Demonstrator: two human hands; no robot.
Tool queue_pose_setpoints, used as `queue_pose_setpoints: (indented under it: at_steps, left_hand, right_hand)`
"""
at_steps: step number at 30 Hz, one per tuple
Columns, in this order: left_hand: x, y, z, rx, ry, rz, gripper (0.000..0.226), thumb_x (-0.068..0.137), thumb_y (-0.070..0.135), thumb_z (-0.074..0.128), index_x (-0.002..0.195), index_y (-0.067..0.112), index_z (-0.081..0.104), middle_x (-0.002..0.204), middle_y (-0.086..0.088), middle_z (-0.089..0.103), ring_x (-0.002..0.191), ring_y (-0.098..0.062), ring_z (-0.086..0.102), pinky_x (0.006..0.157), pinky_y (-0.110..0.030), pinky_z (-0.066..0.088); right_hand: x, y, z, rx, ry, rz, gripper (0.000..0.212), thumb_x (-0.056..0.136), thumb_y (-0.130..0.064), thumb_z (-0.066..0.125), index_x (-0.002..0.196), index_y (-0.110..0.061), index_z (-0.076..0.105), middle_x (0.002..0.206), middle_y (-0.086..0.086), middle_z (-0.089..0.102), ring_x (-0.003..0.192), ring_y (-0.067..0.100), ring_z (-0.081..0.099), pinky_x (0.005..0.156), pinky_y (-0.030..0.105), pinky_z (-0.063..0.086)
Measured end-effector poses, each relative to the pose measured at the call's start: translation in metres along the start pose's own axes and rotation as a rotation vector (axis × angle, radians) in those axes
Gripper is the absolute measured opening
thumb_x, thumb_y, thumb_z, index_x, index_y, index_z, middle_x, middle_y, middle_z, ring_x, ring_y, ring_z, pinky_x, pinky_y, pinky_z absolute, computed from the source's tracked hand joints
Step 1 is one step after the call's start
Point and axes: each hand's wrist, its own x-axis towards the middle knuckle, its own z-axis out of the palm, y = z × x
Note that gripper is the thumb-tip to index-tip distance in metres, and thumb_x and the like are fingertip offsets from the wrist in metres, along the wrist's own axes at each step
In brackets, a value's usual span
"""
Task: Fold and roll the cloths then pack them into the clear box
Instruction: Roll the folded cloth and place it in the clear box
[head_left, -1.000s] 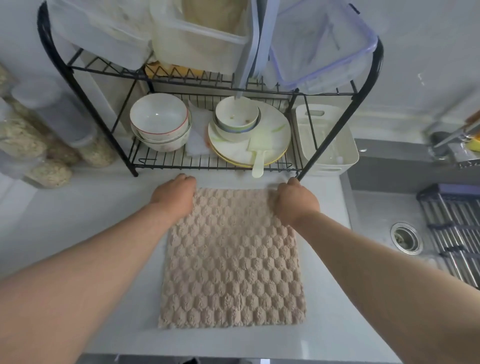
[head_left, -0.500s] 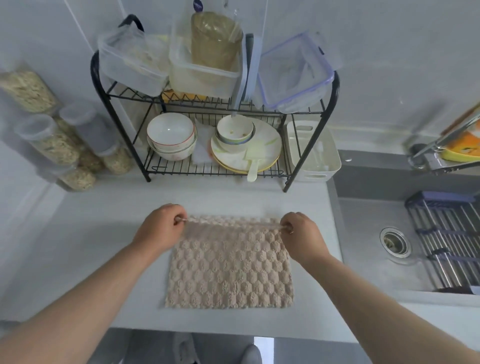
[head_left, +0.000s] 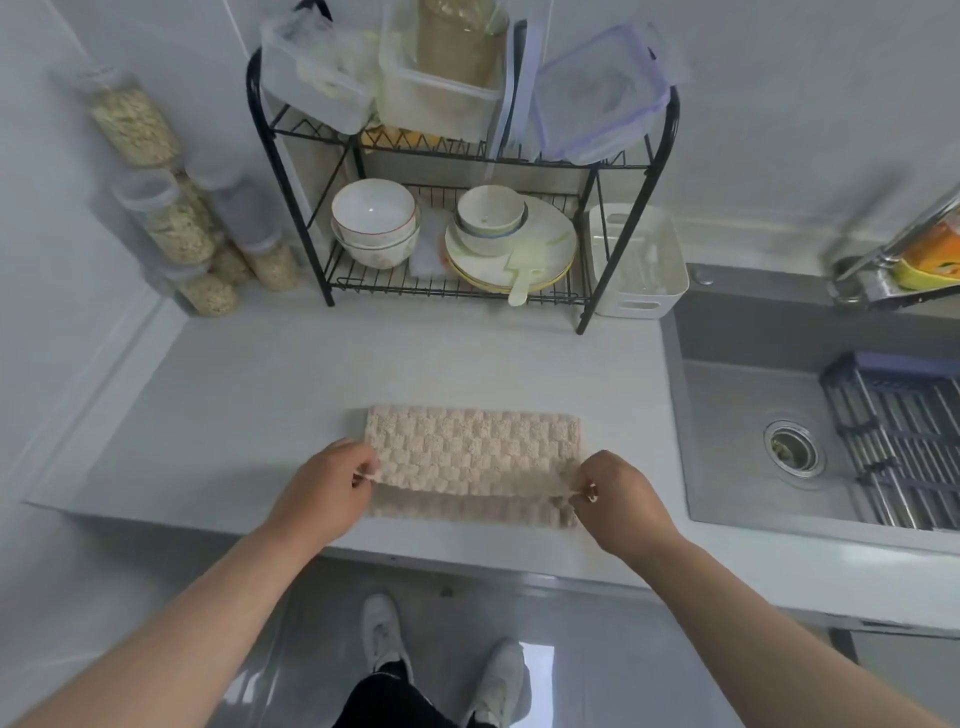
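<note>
A beige waffle-textured cloth (head_left: 472, 447) lies on a white counter (head_left: 249, 395), near its front edge, seen from above. It is partway through a fold. Its top layer is drawn toward the person and stops just short of the near edge, so a strip of the bottom layer shows beneath it.

The left hand (head_left: 324, 488) pinches the left corner of the top layer between thumb and fingers. The right hand (head_left: 621, 501) pinches the right corner the same way. Both corners look slightly lifted off the layer below.

At the back of the counter stands a black wire rack (head_left: 291, 208). Several clear boxes (head_left: 441, 88) sit on its top shelf. Which one is meant for packing cannot be told, and no cloth is seen inside any of them. Bowls (head_left: 371, 218) and plates (head_left: 550, 244) fill the lower shelf. Jars (head_left: 171, 228) of grain stand to the left and a grey sink (head_left: 727, 415) lies to the right.

The task appears to be at an early stage. The first fold of this cloth is nearly closed but not yet laid flat. Any further fold, the rolling and the packing seem to remain. No other cloths are in sight, so how many are left cannot be told.
</note>
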Motion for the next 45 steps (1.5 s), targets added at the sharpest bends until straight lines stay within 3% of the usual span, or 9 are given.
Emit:
queue_pose_setpoints:
  at_steps: [12,17,22,26,28,31,35,39,45]
  left_hand:
    - [-0.018,-0.017,0.022,0.221,-0.071,0.051,0.024,0.083,0.0,0.051,0.069,0.017,0.044,0.078,0.007,0.048,0.06,-0.017,0.047,0.053,-0.033,0.038]
    - [-0.018,-0.022,0.024,0.256,-0.104,0.081,0.014,0.083,0.011,0.057,0.073,0.021,0.056,0.088,0.014,0.052,0.082,-0.013,0.048,0.061,-0.023,0.036]
    - [-0.016,-0.013,0.022,0.283,0.06,0.188,0.029,0.076,0.038,0.045,0.073,0.022,0.068,0.083,0.013,0.059,0.081,-0.015,0.05,0.069,-0.029,0.048]
    - [0.002,0.006,0.029,0.229,-0.208,0.133,0.046,0.091,0.044,0.046,0.134,0.028,0.054,0.112,0.01,0.057,0.111,-0.015,0.049,0.093,-0.03,0.045]
    - [0.013,0.01,0.032,0.2,-0.291,0.069,0.053,0.092,0.047,0.051,0.143,0.035,0.04,0.114,0.011,0.05,0.116,-0.014,0.044,0.096,-0.028,0.041]
    - [0.023,0.014,0.031,0.242,-0.334,0.033,0.051,0.089,0.049,0.054,0.137,0.038,0.044,0.111,0.013,0.049,0.113,-0.012,0.045,0.091,-0.028,0.042]
    - [0.036,0.032,0.028,0.252,-0.256,0.117,0.042,0.09,0.046,0.055,0.128,0.028,0.055,0.115,0.009,0.054,0.117,-0.014,0.048,0.091,-0.028,0.042]
    - [0.053,0.062,0.035,0.262,-0.404,0.142,0.088,0.081,0.056,0.064,0.152,0.035,0.016,0.156,0.013,0.029,0.14,-0.016,0.035,0.11,-0.034,0.035]
    - [0.07,0.081,0.054,0.383,-0.501,0.068,0.119,0.06,0.07,0.074,0.148,0.045,-0.002,0.152,0.011,0.038,0.121,-0.02,0.056,0.092,-0.038,0.051]
  right_hand:
    - [-0.009,0.005,0.007,-0.2,-0.149,-0.074,0.013,0.089,-0.012,0.051,0.092,-0.014,0.063,0.097,-0.005,0.045,0.084,0.019,0.052,0.068,0.027,0.041]
    - [-0.005,0.012,0.014,-0.221,-0.219,-0.095,0.019,0.087,-0.015,0.05,0.094,-0.016,0.067,0.096,-0.007,0.04,0.1,0.018,0.05,0.08,0.026,0.045]
    - [-0.002,-0.009,0.01,0.233,0.02,0.238,0.019,0.086,-0.028,0.06,0.085,-0.013,0.07,0.086,-0.003,0.058,0.082,0.012,0.058,0.069,0.024,0.043]
    - [0.026,-0.018,0.003,0.87,0.007,0.709,0.031,0.069,-0.028,0.07,0.078,-0.005,0.052,0.075,0.015,0.057,0.06,0.026,0.054,0.062,0.035,0.05]
    - [0.039,-0.022,-0.001,1.008,-0.001,0.807,0.024,0.075,-0.021,0.074,0.077,-0.001,0.059,0.068,0.012,0.056,0.058,0.024,0.053,0.061,0.031,0.052]
    - [0.048,-0.028,-0.005,0.907,-0.078,0.789,0.021,0.08,-0.013,0.072,0.067,-0.01,0.056,0.057,0.005,0.05,0.047,0.017,0.043,0.046,0.023,0.037]
    - [0.051,-0.024,-0.005,0.776,-0.051,0.687,0.012,0.081,-0.006,0.062,0.073,-0.009,0.054,0.068,0.008,0.054,0.057,0.021,0.047,0.052,0.027,0.04]
    - [0.048,-0.02,-0.011,0.99,-0.077,0.658,0.019,0.085,-0.002,0.059,0.101,-0.014,0.059,0.084,0.013,0.065,0.07,0.025,0.058,0.068,0.037,0.055]
    - [0.044,-0.018,-0.02,1.087,-0.045,0.611,0.031,0.087,0.003,0.051,0.108,-0.017,0.062,0.082,0.011,0.066,0.068,0.024,0.05,0.05,0.026,0.045]
